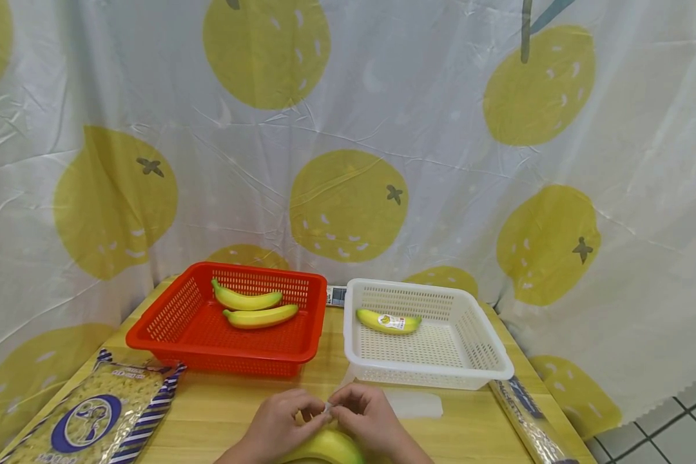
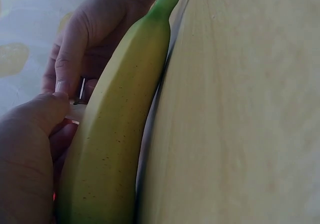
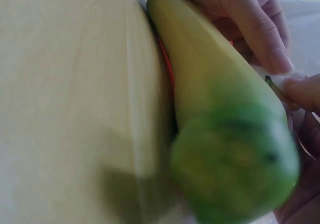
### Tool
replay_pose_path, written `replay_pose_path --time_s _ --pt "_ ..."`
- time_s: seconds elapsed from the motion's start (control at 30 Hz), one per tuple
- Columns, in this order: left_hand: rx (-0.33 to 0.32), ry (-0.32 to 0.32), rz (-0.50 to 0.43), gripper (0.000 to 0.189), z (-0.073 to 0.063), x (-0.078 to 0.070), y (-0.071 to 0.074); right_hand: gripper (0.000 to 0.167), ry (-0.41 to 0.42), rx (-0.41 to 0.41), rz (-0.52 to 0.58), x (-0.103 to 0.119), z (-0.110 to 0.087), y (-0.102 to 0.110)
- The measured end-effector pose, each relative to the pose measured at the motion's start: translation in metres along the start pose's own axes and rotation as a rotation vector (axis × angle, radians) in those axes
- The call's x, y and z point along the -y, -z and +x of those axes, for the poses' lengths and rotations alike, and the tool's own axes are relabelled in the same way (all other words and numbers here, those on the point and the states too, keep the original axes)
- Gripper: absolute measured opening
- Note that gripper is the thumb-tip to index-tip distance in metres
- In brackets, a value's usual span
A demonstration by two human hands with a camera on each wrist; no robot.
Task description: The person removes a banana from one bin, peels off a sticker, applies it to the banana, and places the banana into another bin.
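Head, hands: my left hand (image 1: 283, 420) and right hand (image 1: 372, 422), bottom centre, fingertips narrow, each pinching a small pale piece (image 1: 327, 407).
Head, banana: the banana (image 1: 332, 444) sits at the bottom edge, centre, just below my fingers.
Left wrist, pale piece: left of centre, beside the banana; looks thin and very light, probably creases easily, maybe tacky; hold by the edges.
Left wrist, banana: lower left to top centre; looks smooth, fairly stiff, might roll; steady it round the middle.
Right wrist, pinch: right edge, same piece between fingertips; near banana end blurred, firmness there can't tell.
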State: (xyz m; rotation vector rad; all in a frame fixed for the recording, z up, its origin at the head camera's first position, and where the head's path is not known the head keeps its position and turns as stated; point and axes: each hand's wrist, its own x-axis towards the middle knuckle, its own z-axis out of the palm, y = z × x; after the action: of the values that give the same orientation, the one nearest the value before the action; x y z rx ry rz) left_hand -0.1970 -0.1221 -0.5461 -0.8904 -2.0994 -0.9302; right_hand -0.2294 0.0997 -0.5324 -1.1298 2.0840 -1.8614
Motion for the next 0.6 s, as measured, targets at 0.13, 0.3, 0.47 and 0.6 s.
replay_pose_path --time_s 0.13,0.3,0.47,0.6 --pt "-0.001 0.005 -0.005 0.012 -0.0009 0.0005 -0.0003 0.011 0.01 0.003 0.006 0.0 0.0002 -0.0002" --pt "-0.003 0.007 -0.021 0.019 -0.0007 -0.0007 0.001 0.012 0.005 -0.003 0.012 0.0002 0.0001 0.0005" --pt "0.006 0.013 -0.023 0.015 -0.0003 -0.0012 0.0019 0.012 0.004 -0.011 0.02 -0.0004 -0.0002 0.0007" --pt "0.004 0.008 -0.01 0.015 -0.0004 -0.0013 0.0021 0.011 0.014 -0.022 0.016 -0.0014 -0.0007 0.0011"
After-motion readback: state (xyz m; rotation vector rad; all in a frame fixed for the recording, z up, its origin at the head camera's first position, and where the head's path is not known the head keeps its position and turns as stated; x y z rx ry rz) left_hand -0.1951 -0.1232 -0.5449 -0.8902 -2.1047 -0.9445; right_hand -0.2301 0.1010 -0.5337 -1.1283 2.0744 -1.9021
